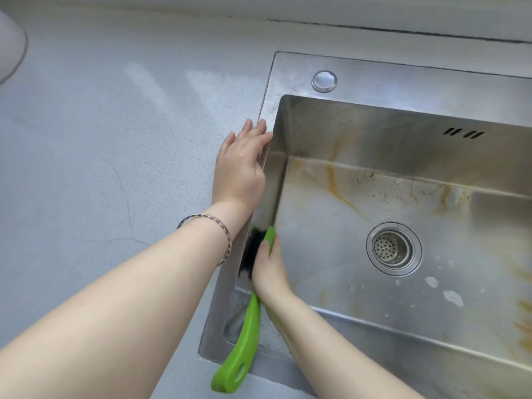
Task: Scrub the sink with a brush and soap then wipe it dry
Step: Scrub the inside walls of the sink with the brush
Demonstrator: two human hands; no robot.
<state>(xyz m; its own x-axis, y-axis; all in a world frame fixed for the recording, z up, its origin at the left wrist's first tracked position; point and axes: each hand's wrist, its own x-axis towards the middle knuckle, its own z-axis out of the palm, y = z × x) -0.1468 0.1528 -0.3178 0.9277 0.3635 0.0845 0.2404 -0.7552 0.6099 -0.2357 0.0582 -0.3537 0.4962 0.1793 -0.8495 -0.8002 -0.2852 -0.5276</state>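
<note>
A stainless steel sink (374, 82) fills the right half of the view, its basin streaked with orange-brown stains and dotted with white soap foam near the round drain strainer (393, 249). My right hand (269, 272) grips a green-handled brush (247, 335) near its head, with the black bristles pressed against the sink's left inner wall. The handle's end with a hanging hole sticks out over the near rim. My left hand (240, 165) lies flat, fingers together, on the sink's left rim and the counter beside it. A bracelet circles my left wrist.
A grey speckled countertop (100, 154) spreads to the left, with hairline cracks. A round capped hole (324, 81) sits on the sink's back ledge. Overflow slots (463, 133) mark the back wall. A pale rounded object (10, 44) shows at the far left edge.
</note>
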